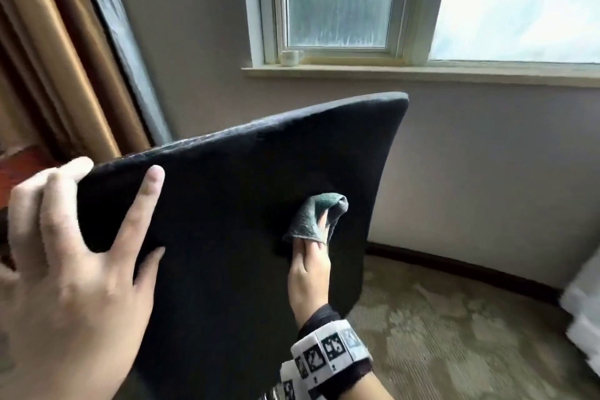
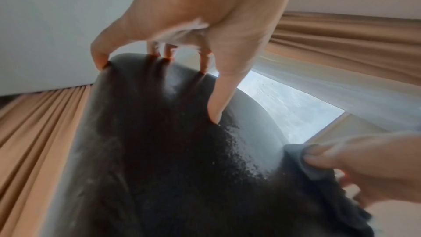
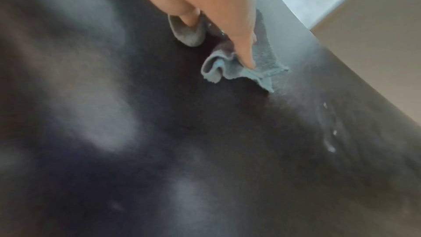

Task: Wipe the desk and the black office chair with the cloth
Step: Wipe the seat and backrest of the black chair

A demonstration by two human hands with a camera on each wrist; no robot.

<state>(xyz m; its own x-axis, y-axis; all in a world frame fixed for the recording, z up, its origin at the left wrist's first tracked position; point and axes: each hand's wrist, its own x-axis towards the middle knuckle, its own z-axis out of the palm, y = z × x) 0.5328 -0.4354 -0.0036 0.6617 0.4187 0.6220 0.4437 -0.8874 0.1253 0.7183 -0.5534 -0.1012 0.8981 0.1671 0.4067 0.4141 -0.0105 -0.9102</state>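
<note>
The black office chair's backrest (image 1: pixel 227 204) fills the middle of the head view, tilted, with its top edge toward the window. My left hand (image 1: pixel 65 253) grips its upper left corner, thumb on the near face and fingers wrapped over the edge (image 2: pixel 193 42). My right hand (image 1: pixel 308 266) holds a bunched grey-green cloth (image 1: pixel 319 214) and presses it against the backrest's right half. In the right wrist view the cloth (image 3: pixel 227 71) lies crumpled under my fingers on the black surface (image 3: pixel 205 150). The left wrist view shows the cloth (image 2: pixel 318 177) near the chair's right edge.
A white cup (image 1: pixel 291 57) stands on the window sill behind the chair. A tan curtain (image 1: pixel 48 75) hangs at the left, above a reddish wooden surface (image 1: pixel 19 166). Patterned carpet (image 1: pixel 454 334) lies to the right, with a white object (image 1: pixel 584 302) at the frame edge.
</note>
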